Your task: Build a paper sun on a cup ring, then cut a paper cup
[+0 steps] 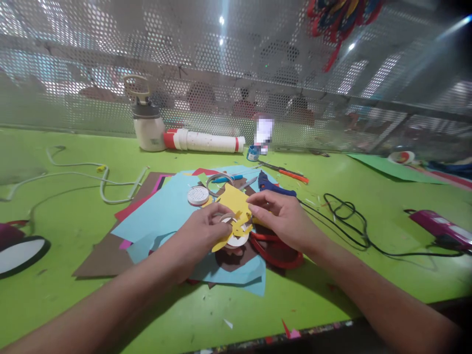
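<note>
My left hand (206,228) is closed around the edge of a round white piece (239,241), with its thumb on the top side. Across that piece lies a yellow paper cutout (240,227) with thin, branching strips. At the cutout's right edge, my right hand (283,216) has thumb and fingers pinched together on it. Just beyond both hands is a larger yellow sheet (232,196). Red-handled scissors (283,258) lie partly under my right hand. Left of the yellow sheet sits a white perforated disc (198,195). The underside of the held piece is hidden.
Stacked light blue sheets (155,206) and brown sheets (106,258) spread beneath the hands. A blue glue gun (275,186) trails a black cable (354,231) to the right. Behind stand a white jug (149,132), a white tube (206,141) and a small blue jar (252,153).
</note>
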Motion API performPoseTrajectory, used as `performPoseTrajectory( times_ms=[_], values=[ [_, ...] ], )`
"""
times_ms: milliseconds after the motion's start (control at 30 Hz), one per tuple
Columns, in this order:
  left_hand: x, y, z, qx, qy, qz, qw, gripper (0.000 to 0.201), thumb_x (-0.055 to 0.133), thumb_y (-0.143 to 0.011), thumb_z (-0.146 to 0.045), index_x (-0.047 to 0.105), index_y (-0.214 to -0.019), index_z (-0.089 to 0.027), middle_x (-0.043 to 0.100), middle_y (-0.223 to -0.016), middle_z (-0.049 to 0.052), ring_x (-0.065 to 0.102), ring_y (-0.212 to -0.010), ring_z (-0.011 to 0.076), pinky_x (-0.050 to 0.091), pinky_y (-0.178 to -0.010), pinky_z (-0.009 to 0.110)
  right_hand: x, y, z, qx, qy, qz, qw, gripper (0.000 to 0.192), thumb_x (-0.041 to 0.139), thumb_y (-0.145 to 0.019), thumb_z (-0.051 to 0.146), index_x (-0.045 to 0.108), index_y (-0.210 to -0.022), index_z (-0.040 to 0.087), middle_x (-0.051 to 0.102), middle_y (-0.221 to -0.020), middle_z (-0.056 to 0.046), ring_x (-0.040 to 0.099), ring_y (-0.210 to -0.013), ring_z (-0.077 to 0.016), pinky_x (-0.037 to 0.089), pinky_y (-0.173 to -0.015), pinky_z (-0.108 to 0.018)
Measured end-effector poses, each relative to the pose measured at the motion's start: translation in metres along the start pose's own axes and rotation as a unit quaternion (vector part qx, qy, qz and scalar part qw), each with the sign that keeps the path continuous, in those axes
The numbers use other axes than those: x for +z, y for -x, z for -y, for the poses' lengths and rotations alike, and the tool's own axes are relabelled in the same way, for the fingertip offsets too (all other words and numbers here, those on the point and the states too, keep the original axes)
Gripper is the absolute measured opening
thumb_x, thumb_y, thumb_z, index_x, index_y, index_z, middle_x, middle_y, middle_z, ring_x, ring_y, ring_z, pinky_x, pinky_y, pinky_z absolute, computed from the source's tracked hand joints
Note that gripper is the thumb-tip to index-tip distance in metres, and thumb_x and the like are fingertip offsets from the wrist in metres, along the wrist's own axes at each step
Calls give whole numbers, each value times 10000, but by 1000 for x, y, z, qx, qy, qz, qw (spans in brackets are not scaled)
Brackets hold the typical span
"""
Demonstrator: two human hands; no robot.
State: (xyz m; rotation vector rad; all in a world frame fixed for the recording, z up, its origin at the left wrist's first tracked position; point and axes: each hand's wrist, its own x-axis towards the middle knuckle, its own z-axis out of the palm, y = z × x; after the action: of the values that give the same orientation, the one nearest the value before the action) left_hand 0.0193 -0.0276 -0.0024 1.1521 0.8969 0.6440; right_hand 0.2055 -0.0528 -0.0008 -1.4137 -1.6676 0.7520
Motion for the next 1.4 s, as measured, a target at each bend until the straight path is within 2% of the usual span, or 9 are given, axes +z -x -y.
performPoseTrajectory(
  times_ms=[167, 433, 600, 733, 933, 1133, 1267, 1400],
  values=[
    [4, 7, -7, -16, 44, 17, 999, 278, 662, -686, -211, 514, -919, -172, 677, -665, 36, 622, -555, 156, 492, -591, 284, 1, -1, -3, 28, -44, 16, 999, 284, 579, -862, 358, 604, -1067, 162, 683, -912, -64, 652, -828, -188, 534, -753, -335],
    [3, 6, -4, -25, 45, 20, 998, 285, 667, -713, -232, 512, -943, -168, 690, -696, 58, 628, -570, 157, 493, -596, 279, -1, 2, 1, 55, -93, 48, 993, 300, 630, -827, 348, 611, -1056, 155, 676, -956, -78, 656, -877, -196, 534, -811, -359],
    [3, 6, -5, -41, 8, 41, 998, 238, 616, -740, -191, 515, -954, -170, 671, -691, 41, 629, -566, 157, 495, -566, 278, 4, 1, 5, 76, -76, 77, 991, 347, 672, -779, 340, 616, -1057, 140, 665, -1029, -110, 654, -857, -202, 552, -723, -336],
    [4, 7, -6, -57, -4, 66, 996, 229, 605, -775, -237, 508, -972, -174, 682, -676, 49, 648, -574, 177, 505, -550, 287, 4, -1, 9, 84, -72, 74, 991, 315, 678, -769, 338, 632, -1000, 129, 673, -1011, -109, 657, -881, -212, 546, -771, -357],
    [6, 9, -9, -57, -13, 62, 996, 263, 626, -741, -228, 519, -976, -180, 677, -682, 34, 667, -587, 188, 528, -571, 307, 2, -1, 10, 85, -71, 68, 991, 258, 668, -772, 316, 646, -965, 147, 684, -972, -81, 656, -839, -194, 538, -756, -344],
    [8, 12, -13, -35, -34, 46, 998, 224, 594, -748, -183, 530, -961, -167, 632, -617, -12, 636, -537, 147, 479, -556, 249, 3, -1, 8, 78, -90, 81, 990, 239, 660, -788, 321, 649, -958, 154, 681, -937, -65, 647, -823, -182, 526, -730, -322],
    [7, 12, -12, -21, -29, 57, 998, 213, 581, -768, -177, 526, -974, -170, 653, -687, 2, 630, -557, 136, 462, -559, 239, 3, 1, 8, 90, -116, 88, 985, 237, 668, -796, 324, 652, -956, 150, 679, -917, -61, 635, -810, -173, 514, -710, -307],
    [5, 12, -9, -15, -21, 77, 997, 177, 568, -797, -179, 504, -963, -180, 617, -674, -18, 620, -549, 123, 444, -557, 229, 2, 2, 9, 112, -178, 102, 972, 207, 690, -789, 304, 659, -934, 160, 674, -875, -30, 625, -763, -136, 496, -696, -271]
  ],
)
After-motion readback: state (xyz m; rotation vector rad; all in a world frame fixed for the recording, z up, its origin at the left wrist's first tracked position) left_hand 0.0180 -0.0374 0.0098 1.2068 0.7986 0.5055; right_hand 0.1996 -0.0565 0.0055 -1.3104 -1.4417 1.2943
